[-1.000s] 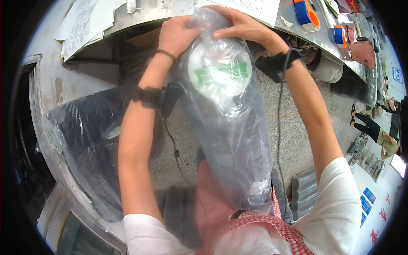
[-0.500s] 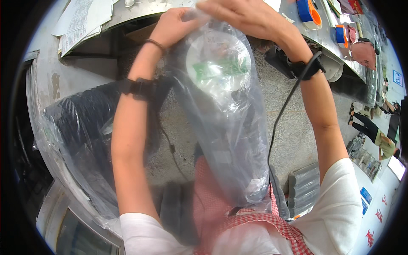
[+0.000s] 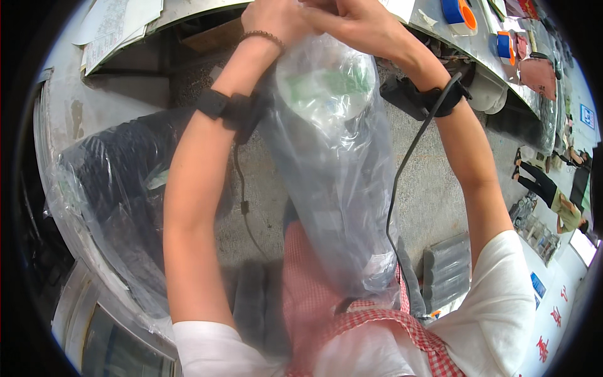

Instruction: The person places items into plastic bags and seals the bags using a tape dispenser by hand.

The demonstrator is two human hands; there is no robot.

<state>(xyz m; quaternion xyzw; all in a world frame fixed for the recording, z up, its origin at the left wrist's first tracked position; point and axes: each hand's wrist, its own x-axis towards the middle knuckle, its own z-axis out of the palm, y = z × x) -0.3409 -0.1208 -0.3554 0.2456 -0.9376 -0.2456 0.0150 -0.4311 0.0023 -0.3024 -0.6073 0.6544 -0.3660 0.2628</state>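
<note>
Closest to me, hanging against my red-checked apron, is the long clear plastic bag; I can see a round white object with green markings sitting inside its upper part, though what it is I cannot tell through the film. My two hands meet at the bag's top, near the upper edge of the view: my left hand is closed around the gathered plastic on its side, and my right hand pinches the same bunched mouth of the bag, fingers curled over it. Black bands sit on both wrists, with a thin black cable trailing down from the right one. To my left stands a large bin lined with clear plastic, dark inside. Beyond my hands runs a grey work table carrying blue tape rolls.
</note>
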